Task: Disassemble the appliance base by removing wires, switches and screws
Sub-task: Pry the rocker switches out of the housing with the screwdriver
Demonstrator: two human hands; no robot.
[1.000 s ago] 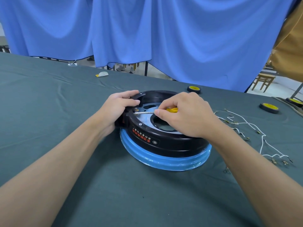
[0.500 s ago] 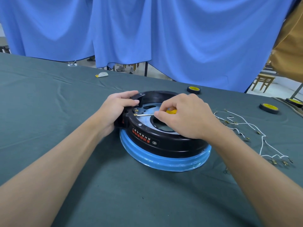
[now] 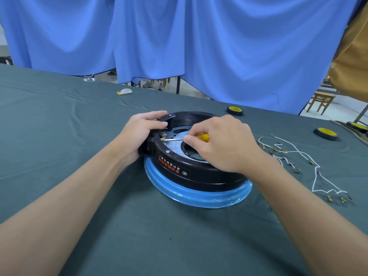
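My left hand (image 3: 140,132) grips the round black base (image 3: 199,176); my right hand (image 3: 221,145) pinches a yellow-handled screwdriver (image 3: 203,137), tip at a terminal inside.

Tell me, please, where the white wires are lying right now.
In the head view, the white wires lie on the tablecloth, right of the appliance base, just beyond the right hand.

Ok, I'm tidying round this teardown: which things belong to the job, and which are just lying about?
Job: appliance base, gripped by left hand; screwdriver in right hand; loose wires.
Lying about: black-and-yellow discs; paper scrap.
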